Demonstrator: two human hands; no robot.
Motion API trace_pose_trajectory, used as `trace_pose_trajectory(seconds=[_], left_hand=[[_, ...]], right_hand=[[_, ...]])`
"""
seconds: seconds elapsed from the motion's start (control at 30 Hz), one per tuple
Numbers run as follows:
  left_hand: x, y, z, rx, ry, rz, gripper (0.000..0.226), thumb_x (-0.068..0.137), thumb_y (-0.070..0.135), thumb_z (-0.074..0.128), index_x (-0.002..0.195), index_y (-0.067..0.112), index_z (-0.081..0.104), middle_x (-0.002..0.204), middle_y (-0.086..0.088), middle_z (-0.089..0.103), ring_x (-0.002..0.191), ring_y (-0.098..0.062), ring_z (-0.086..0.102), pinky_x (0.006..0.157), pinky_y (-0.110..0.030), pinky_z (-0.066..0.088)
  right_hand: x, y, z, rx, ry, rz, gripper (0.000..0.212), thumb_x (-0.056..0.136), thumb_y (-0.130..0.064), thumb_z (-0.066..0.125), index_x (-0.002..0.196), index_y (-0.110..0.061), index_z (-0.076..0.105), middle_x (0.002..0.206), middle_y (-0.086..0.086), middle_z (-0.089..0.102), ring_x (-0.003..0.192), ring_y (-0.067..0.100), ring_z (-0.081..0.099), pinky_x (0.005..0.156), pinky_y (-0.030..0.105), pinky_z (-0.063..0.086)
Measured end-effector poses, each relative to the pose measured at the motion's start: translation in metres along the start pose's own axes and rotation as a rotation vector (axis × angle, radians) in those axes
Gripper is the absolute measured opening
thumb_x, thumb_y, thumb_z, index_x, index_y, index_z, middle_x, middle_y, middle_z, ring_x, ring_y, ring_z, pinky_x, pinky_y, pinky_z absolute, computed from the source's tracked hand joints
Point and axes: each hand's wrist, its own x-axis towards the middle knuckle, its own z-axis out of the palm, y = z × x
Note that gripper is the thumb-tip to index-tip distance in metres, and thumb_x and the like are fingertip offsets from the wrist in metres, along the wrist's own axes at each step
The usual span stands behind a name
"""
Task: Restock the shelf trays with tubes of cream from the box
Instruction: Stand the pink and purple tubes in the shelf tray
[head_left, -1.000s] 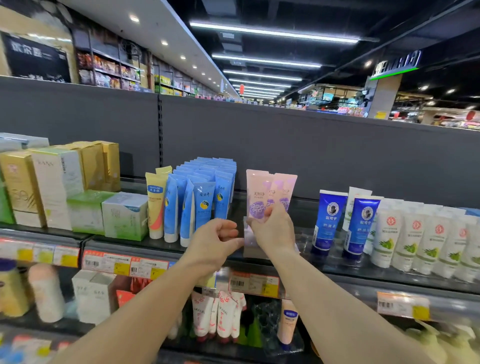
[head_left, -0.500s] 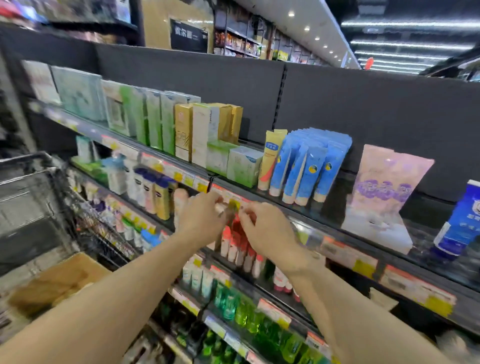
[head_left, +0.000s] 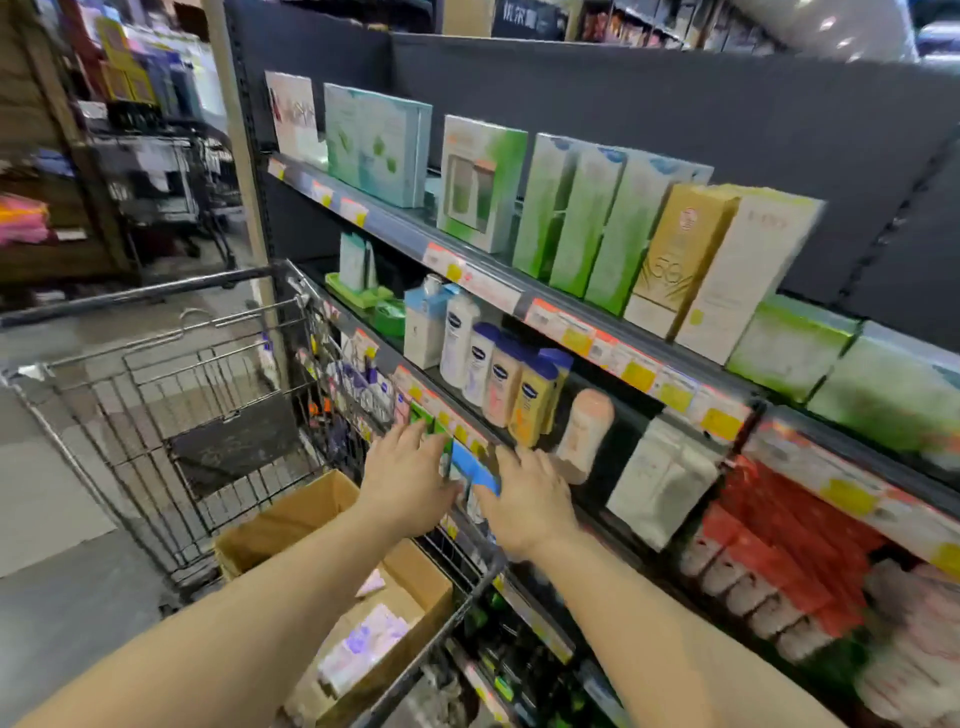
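Observation:
A brown cardboard box (head_left: 291, 525) sits open inside a wire shopping cart (head_left: 171, 395) at lower left. Pale pink and purple tubes of cream (head_left: 363, 644) lie in the box. My left hand (head_left: 405, 478) and my right hand (head_left: 530, 499) reach out side by side above the cart's right rim, fingers stretched forward and holding nothing. Both hands hover in front of the middle shelf edge, near a blue price tag (head_left: 470, 467). The frame is blurred by motion.
The top shelf (head_left: 467, 260) carries green, white and gold boxes. Lotion bottles (head_left: 498, 374) stand on the middle shelf. Red and white tubes (head_left: 779, 561) fill the shelf at lower right. Another cart (head_left: 166, 176) stands in the aisle behind.
The view has swung left and down, away from the pink tubes on the top shelf. Both hands dropped from the shelf edge toward the cart, and the box has come into full view.

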Motion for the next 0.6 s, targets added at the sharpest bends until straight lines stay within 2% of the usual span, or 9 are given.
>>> trace_pose_trajectory(seconds=[0.1,0.23,0.4,0.6], left_hand=[[0.016,-0.055,0.012,0.017,-0.061,-0.017,0.069,0.087,0.057,0.053,0.145,0.026,0.035,0.155,-0.005,0.028,0.143,-0.03,0.023,0.115,-0.046,0.024],[0.036,-0.106,0.034,0.059,-0.175,-0.05,0.075,0.088,0.059,0.051,0.151,0.027,0.022,0.16,-0.005,0.016,0.146,-0.032,0.014,0.117,-0.049,0.02],[0.039,-0.131,0.059,0.088,-0.261,-0.037,0.077,0.088,0.06,0.049,0.152,0.029,0.019,0.161,-0.005,0.013,0.148,-0.031,0.011,0.118,-0.046,0.017],[0.043,-0.149,0.068,0.09,-0.272,-0.06,0.074,0.088,0.058,0.051,0.15,0.029,0.024,0.161,-0.004,0.016,0.147,-0.029,0.012,0.118,-0.048,0.017]], right_hand=[[0.038,-0.036,0.037,0.019,-0.081,0.087,0.067,0.096,-0.05,0.041,0.153,-0.024,0.017,0.161,0.003,0.011,0.148,0.026,0.003,0.12,0.045,0.009],[0.065,-0.062,0.073,0.006,-0.124,0.127,0.071,0.097,-0.051,0.039,0.154,-0.022,0.007,0.162,0.004,0.002,0.149,0.025,-0.006,0.12,0.047,0.002],[0.084,-0.073,0.109,0.005,-0.171,0.14,0.071,0.096,-0.05,0.041,0.154,-0.024,0.01,0.162,0.005,0.001,0.149,0.028,-0.005,0.12,0.048,0.0],[0.107,-0.085,0.123,0.046,-0.213,0.099,0.069,0.097,-0.05,0.039,0.154,-0.022,0.012,0.162,0.007,0.003,0.149,0.029,-0.003,0.118,0.047,0.002]])
